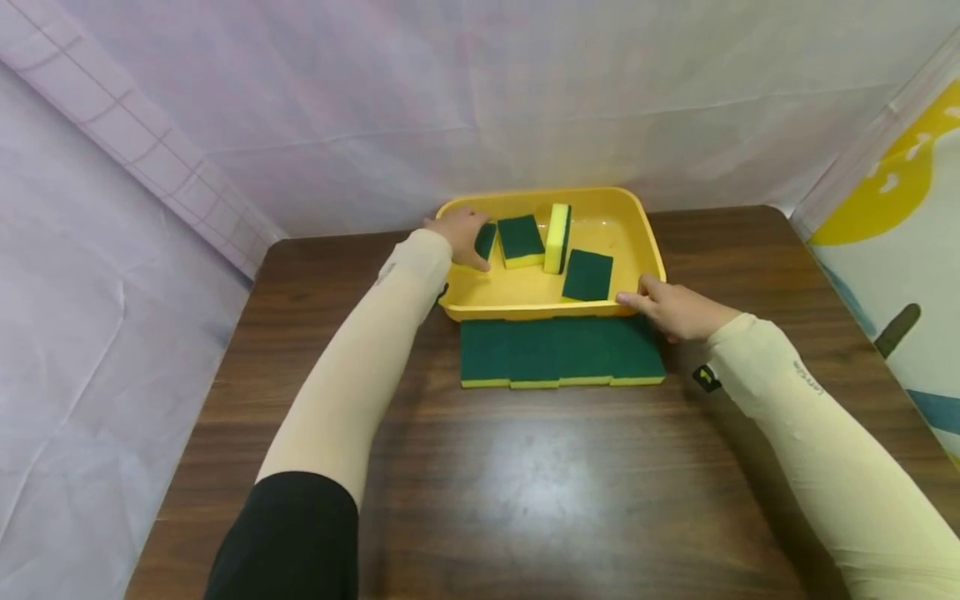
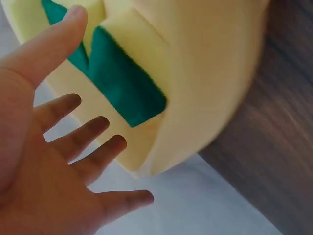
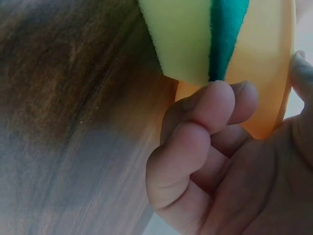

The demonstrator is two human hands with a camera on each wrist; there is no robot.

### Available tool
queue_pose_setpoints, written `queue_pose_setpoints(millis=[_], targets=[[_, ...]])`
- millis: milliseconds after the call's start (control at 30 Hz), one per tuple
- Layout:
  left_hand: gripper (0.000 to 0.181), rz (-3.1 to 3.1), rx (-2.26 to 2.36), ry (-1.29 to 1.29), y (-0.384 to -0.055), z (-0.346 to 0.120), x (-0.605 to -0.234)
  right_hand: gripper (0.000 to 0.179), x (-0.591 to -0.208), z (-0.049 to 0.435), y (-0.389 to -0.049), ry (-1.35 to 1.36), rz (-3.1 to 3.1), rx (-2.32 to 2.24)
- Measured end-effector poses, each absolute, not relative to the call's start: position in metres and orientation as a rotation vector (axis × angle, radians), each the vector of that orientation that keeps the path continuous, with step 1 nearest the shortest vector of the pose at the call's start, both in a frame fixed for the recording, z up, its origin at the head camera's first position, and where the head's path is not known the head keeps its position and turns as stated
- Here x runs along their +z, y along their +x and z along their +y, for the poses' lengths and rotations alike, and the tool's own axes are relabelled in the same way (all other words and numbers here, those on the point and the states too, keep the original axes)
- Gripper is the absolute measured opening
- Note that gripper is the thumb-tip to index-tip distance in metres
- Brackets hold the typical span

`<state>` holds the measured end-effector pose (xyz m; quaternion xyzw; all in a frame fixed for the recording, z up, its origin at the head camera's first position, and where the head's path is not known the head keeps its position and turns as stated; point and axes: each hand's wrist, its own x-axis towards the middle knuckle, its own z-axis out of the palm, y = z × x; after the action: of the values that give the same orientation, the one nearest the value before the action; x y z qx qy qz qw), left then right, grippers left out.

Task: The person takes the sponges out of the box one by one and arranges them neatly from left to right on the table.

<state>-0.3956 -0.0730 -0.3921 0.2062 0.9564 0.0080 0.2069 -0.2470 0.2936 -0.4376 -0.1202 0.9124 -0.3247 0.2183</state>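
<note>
A yellow plastic tray (image 1: 517, 290) holds several green-and-yellow scouring sponges; one (image 1: 557, 237) stands on its edge. My left hand (image 1: 459, 233) is at the tray's left end, close to a sponge (image 1: 486, 240) there. In the left wrist view its fingers are spread and nothing is held. At the front right corner, my right hand (image 1: 675, 308) grips the tray, its thumb (image 1: 633, 300) over the rim. Its other fingers (image 3: 186, 152) curl on the outside, right by the end of a sponge (image 3: 183, 44) in the right wrist view. Several sponges (image 1: 561, 350) lie in a row, green side up, along the tray's front.
Beneath everything is a dark wood-grain table (image 1: 540, 483). A pale cloth backdrop (image 1: 360, 117) hangs right behind the tray, and another pale sheet (image 1: 97, 350) borders the left side. A printed panel (image 1: 900, 250) stands along the right edge.
</note>
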Motion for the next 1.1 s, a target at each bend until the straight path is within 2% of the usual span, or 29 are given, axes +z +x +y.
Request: queue_pose_setpoints(millis=[433,733,1100], targets=[[0.107,2.607,-0.1,0.461,-0.394,-0.068,-0.379,0.057,-0.435,0.29,-0.244,-0.32,2.515,-0.898],[0.113,2.554,-0.104,0.494,-0.403,-0.062,-0.392,0.057,-0.436,0.291,-0.241,-0.309,2.516,-0.901],[0.119,2.521,-0.12,0.406,-0.403,-0.067,-0.393,0.057,-0.438,0.287,-0.245,-0.327,2.51,-0.903]])
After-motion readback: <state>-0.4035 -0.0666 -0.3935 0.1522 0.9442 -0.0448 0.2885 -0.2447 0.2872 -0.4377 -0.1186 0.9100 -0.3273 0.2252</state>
